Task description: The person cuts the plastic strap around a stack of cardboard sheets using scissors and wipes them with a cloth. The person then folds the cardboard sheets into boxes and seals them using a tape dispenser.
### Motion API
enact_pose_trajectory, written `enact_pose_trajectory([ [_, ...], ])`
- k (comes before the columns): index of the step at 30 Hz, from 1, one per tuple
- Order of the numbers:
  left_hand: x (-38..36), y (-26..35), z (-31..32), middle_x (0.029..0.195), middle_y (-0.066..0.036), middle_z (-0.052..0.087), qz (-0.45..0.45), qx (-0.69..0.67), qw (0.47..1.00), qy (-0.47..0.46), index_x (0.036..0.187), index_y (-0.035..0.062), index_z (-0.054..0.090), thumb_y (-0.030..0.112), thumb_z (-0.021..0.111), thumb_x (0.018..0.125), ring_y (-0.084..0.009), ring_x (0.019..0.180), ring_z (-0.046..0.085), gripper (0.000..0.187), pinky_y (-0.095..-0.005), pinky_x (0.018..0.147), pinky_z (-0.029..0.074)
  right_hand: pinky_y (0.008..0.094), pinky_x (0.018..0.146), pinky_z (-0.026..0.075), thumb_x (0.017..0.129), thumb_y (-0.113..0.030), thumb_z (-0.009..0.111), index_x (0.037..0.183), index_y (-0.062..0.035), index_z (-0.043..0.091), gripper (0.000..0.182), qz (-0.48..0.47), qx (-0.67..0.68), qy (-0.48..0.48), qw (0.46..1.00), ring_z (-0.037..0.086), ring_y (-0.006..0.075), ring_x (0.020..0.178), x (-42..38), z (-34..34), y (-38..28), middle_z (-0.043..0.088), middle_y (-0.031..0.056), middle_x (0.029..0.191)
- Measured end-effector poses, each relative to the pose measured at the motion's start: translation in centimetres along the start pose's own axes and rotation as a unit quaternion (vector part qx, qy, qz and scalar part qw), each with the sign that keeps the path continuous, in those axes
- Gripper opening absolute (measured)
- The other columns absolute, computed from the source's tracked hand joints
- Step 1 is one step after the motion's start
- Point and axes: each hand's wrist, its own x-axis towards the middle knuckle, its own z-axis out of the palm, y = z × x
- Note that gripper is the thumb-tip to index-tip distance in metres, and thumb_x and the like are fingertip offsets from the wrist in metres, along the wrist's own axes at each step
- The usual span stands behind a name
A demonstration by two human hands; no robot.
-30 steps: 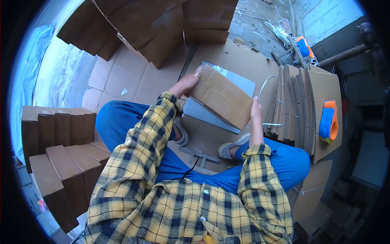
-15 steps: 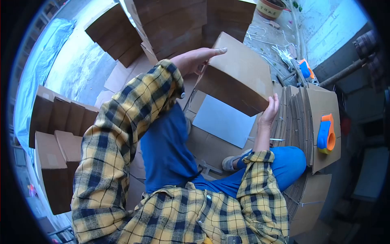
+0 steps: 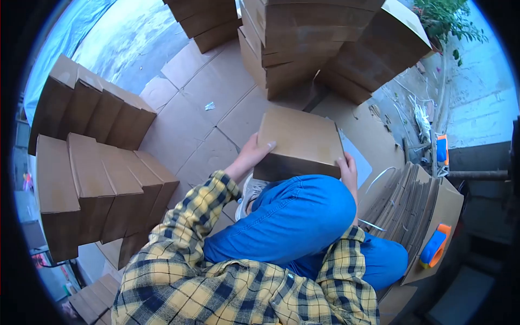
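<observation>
A closed cardboard box (image 3: 299, 135) is held between my two hands, just beyond my raised knee. My left hand (image 3: 252, 154) grips its left side, thumb lying on the top face. At the right end my right hand (image 3: 348, 164) has its fingers over the near edge; part of that hand is behind my knee. Beneath the box a pale flat board (image 3: 356, 157) sticks out on the right. Flattened cardboard sheets (image 3: 398, 203) stand bundled beside my right leg, with an orange and blue tape dispenser (image 3: 435, 246) on the outermost one.
Stacked cardboard boxes (image 3: 111, 181) stand at the left, and taller stacks (image 3: 309, 40) rise ahead. Flat cardboard (image 3: 208, 116) covers the floor. A second tape dispenser (image 3: 442, 149), white strips (image 3: 421, 116) and a plant (image 3: 447, 19) are along the right wall.
The box has come down from a raised, tilted position to a more level one near my knee. My left hand has drawn back towards me. My view has turned left, and my left knee has risen.
</observation>
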Motion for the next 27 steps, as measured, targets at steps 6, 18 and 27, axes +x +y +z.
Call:
enact_pose_trajectory([
  [6,-8.4,-5.6,-4.4,0.135,-0.014,0.043,0.025,-0.082,0.968,0.236,0.143,0.0037,0.027,0.018,0.061,0.087,-0.0216,0.123,0.043,0.067,-0.0337,0.103,0.035,0.0325,0.102,0.035,0.088,-0.018,0.057,0.133,0.0015,0.039,0.052,0.007,0.031,-0.19,0.981,0.045,0.0229,0.121,1.3,8.4,2.0,0.048,0.0156,0.13],
  [18,-2.2,-13.1,-11.9,0.145,-0.023,0.028,-0.109,-0.119,0.864,0.477,0.145,-0.0002,0.015,0.026,0.062,0.088,-0.031,0.132,0.033,0.079,-0.0354,0.108,0.028,0.0351,0.104,0.035,0.088,-0.021,0.057,0.137,-0.0026,0.038,0.056,-0.209,-0.078,-0.176,0.959,0.042,0.0285,0.128,7.4,19.5,-0.5,0.043,0.0175,0.138],
  [27,3.9,-17.5,-11.7,0.145,-0.025,0.025,-0.085,-0.048,0.909,0.405,0.142,-0.0087,0.013,0.028,0.066,0.086,-0.0335,0.132,0.033,0.086,-0.0373,0.107,0.029,0.0371,0.083,0.05,0.088,-0.025,0.059,0.121,-0.0018,0.054,0.041,0.274,-0.337,-0.475,0.765,0.062,0.0244,0.097,-10.0,3.5,12.5,0.063,0.0151,0.112],
])
